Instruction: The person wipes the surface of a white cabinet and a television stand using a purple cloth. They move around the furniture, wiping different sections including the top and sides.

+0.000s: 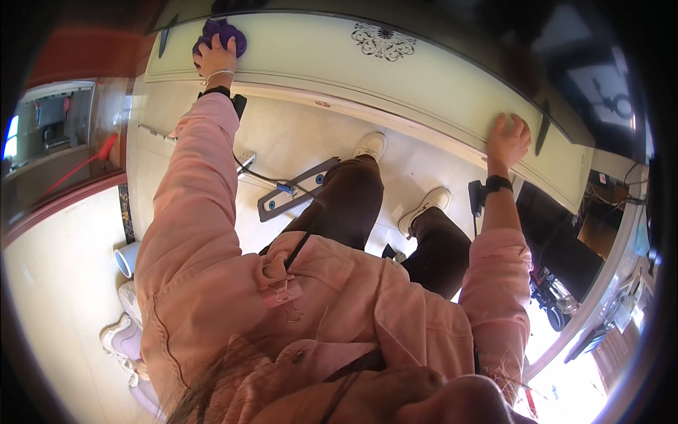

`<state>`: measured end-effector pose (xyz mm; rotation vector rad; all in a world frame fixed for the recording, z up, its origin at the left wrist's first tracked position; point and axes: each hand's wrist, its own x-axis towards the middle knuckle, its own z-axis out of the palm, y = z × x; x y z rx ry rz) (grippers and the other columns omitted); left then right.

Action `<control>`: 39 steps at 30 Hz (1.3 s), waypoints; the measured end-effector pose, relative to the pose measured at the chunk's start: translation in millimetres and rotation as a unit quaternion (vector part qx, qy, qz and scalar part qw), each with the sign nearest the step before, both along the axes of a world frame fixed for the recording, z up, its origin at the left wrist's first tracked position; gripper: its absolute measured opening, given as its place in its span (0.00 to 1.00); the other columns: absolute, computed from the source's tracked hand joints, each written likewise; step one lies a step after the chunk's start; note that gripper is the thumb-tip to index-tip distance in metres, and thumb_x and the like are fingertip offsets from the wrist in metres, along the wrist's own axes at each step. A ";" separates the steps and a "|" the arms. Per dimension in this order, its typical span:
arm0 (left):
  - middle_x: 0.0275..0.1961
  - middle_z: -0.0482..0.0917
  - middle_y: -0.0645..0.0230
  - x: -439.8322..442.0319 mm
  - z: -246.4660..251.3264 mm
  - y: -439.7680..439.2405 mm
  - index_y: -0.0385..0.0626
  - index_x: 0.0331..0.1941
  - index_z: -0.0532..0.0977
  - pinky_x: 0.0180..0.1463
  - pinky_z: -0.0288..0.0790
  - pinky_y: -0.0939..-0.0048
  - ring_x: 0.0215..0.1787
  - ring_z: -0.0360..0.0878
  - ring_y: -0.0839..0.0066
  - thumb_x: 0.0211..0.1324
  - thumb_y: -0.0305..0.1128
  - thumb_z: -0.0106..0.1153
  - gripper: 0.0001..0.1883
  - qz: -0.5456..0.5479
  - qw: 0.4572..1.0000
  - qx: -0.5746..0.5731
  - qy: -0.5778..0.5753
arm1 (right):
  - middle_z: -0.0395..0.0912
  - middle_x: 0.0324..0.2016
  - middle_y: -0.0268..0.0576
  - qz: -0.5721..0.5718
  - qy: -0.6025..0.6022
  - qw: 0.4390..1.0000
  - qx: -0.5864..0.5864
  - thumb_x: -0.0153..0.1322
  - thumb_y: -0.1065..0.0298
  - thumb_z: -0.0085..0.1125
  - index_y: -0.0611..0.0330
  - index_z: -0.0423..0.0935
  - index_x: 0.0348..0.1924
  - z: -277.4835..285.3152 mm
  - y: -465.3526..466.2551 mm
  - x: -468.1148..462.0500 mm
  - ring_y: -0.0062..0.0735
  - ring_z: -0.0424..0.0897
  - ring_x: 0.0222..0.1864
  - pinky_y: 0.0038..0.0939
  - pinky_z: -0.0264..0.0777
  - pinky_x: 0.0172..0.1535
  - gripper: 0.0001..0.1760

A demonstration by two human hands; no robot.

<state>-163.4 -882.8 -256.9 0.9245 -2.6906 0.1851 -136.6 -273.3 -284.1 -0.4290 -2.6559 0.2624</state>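
At the far left end of a cream cabinet top (296,47), my left hand (216,57) presses a bunched purple cloth (233,38) against the surface. The fingers are spread over the cloth. Just beside it stands one dark foot (167,36) of a large flat-screen television (508,58), whose lower edge overhangs the cabinet. My right hand (509,140) rests near the front edge at the cabinet's right end, fingers slightly bent and apart, holding nothing. Close to those fingers is the television's other foot (542,128). A dark scroll ornament (384,41) decorates the cream surface between my hands.
A flat mop head (294,190) lies on the pale floor by my legs, near my shoe (371,146). Left are a red-framed glass panel (53,122) and a blue-grey bin (127,259). Cables (614,196) hang at the right, beside a cluttered shelf (609,312).
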 end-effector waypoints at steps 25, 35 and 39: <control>0.46 0.76 0.61 -28.3 -1.8 104.4 0.53 0.49 0.75 0.52 0.66 0.54 0.50 0.71 0.56 0.57 0.55 0.53 0.23 -0.291 0.956 0.013 0.033 | 0.72 0.53 0.38 0.006 0.013 1.000 -0.026 0.68 0.49 0.55 0.49 0.75 0.48 1.1 -0.9 0.8 0.43 0.67 0.57 0.44 0.62 0.56 0.20; 0.50 0.74 0.59 52.8 46.9 45.5 0.52 0.44 0.76 0.54 0.67 0.55 0.51 0.70 0.53 0.48 0.36 0.64 0.17 -0.421 0.907 -0.009 -0.024 | 0.70 0.55 0.37 -0.004 -0.001 1.000 -0.031 0.68 0.49 0.54 0.49 0.75 0.49 2.9 -4.1 0.5 0.42 0.66 0.58 0.44 0.60 0.57 0.21; 0.53 0.73 0.68 37.0 56.5 187.4 0.56 0.39 0.75 0.54 0.67 0.51 0.61 0.66 0.61 0.45 0.37 0.59 0.14 -0.687 0.704 -0.177 -0.038 | 0.70 0.54 0.37 -0.007 -0.005 0.999 -0.037 0.68 0.49 0.54 0.50 0.75 0.49 4.4 -3.0 0.6 0.42 0.66 0.58 0.44 0.61 0.57 0.21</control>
